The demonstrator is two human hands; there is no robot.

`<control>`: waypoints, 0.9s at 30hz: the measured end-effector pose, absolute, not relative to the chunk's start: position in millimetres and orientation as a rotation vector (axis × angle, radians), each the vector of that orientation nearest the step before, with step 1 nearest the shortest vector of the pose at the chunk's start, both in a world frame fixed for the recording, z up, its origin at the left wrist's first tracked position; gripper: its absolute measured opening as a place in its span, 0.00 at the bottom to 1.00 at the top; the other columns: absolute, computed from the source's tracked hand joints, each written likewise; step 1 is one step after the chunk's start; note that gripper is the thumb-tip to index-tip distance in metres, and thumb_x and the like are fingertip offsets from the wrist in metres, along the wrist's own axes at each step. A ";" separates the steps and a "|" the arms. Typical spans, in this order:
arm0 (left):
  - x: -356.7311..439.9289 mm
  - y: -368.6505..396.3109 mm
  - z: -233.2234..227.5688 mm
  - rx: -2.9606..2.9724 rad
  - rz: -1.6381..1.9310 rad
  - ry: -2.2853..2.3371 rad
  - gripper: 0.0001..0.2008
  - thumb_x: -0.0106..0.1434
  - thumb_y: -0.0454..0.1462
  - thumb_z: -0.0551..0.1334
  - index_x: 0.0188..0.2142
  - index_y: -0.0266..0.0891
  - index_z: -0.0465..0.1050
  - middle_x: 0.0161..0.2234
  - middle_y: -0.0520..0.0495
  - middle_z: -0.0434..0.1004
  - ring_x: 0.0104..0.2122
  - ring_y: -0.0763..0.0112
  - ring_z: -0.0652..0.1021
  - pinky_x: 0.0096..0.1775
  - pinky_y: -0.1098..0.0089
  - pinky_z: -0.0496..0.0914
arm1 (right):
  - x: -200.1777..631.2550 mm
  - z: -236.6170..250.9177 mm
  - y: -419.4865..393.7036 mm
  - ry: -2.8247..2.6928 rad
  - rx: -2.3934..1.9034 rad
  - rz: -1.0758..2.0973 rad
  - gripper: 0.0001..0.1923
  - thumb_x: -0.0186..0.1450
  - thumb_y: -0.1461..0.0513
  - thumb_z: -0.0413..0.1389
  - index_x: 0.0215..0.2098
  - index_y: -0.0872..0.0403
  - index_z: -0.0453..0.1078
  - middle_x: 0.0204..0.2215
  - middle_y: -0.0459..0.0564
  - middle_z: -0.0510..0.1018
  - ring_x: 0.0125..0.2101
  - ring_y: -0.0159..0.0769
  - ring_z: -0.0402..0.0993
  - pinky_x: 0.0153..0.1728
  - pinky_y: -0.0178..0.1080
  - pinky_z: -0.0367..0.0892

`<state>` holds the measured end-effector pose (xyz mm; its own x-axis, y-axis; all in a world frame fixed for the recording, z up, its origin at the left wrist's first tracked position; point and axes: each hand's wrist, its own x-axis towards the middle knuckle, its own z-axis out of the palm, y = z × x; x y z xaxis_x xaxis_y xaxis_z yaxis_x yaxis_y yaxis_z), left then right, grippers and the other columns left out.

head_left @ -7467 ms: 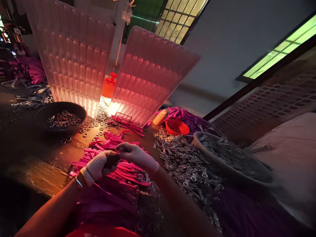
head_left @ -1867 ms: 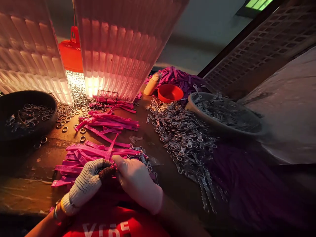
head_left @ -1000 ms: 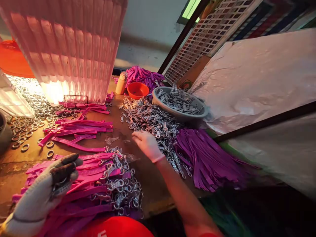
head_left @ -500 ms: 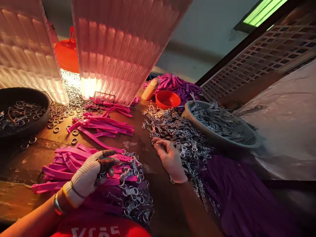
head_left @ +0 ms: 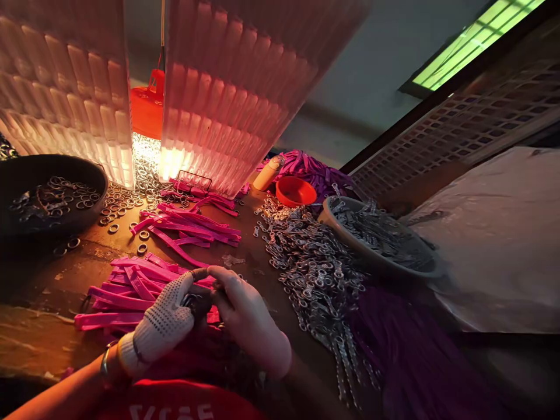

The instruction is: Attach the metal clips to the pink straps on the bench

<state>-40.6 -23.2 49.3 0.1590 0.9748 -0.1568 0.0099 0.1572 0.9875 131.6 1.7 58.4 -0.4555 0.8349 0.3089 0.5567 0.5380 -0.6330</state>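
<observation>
A worn wooden table [head_left: 52, 326] glows orange under a red lamp [head_left: 146, 108] (hung between two ribbed panels [head_left: 236, 87]); behind, a grey wall [head_left: 371, 76] and a green-lit window [head_left: 472, 46]

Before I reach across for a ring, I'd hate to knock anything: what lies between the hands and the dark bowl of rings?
In the head view, pink straps and bare table with a few loose rings lie between the hands and the dark bowl.
</observation>
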 end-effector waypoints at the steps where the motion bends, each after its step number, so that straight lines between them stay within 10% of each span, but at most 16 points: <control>1: -40.6 -23.6 48.1 1.189 0.984 1.172 0.22 0.58 0.33 0.58 0.53 0.36 0.73 0.36 0.45 0.81 0.32 0.67 0.77 0.33 0.70 0.71 | 131.2 56.6 -1.3 -2.152 -1.148 0.556 0.22 0.68 0.68 0.51 0.59 0.49 0.64 0.47 0.51 0.79 0.44 0.38 0.77 0.46 0.41 0.72; 10: -38.7 -8.8 33.9 1.278 0.975 1.065 0.03 0.57 0.34 0.61 0.31 0.37 0.73 0.29 0.48 0.76 0.29 0.69 0.73 0.32 0.71 0.68 | 126.8 54.5 -4.0 -2.383 -1.295 0.115 0.16 0.65 0.70 0.53 0.49 0.52 0.70 0.39 0.52 0.76 0.36 0.41 0.71 0.36 0.40 0.66; 18: -33.5 28.2 61.0 1.021 0.613 1.013 0.13 0.59 0.42 0.60 0.23 0.38 0.65 0.16 0.54 0.63 0.13 0.80 0.61 0.16 0.77 0.54 | 142.4 55.6 17.6 -2.439 -1.235 -0.151 0.08 0.66 0.67 0.51 0.34 0.56 0.71 0.28 0.51 0.72 0.28 0.39 0.63 0.30 0.39 0.54; 27: 7.9 91.1 64.4 1.365 0.447 1.158 0.10 0.64 0.38 0.51 0.33 0.36 0.69 0.19 0.54 0.64 0.15 0.77 0.65 0.18 0.77 0.60 | 180.4 48.5 53.5 -1.964 -1.479 0.921 0.14 0.72 0.58 0.49 0.33 0.53 0.71 0.25 0.44 0.77 0.26 0.32 0.70 0.26 0.33 0.56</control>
<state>7.9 91.1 64.4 0.4248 0.8234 -0.3763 0.3568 0.2298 0.9055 180.4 53.5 48.5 -0.2764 0.9611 -0.0002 0.6147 0.1766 -0.7687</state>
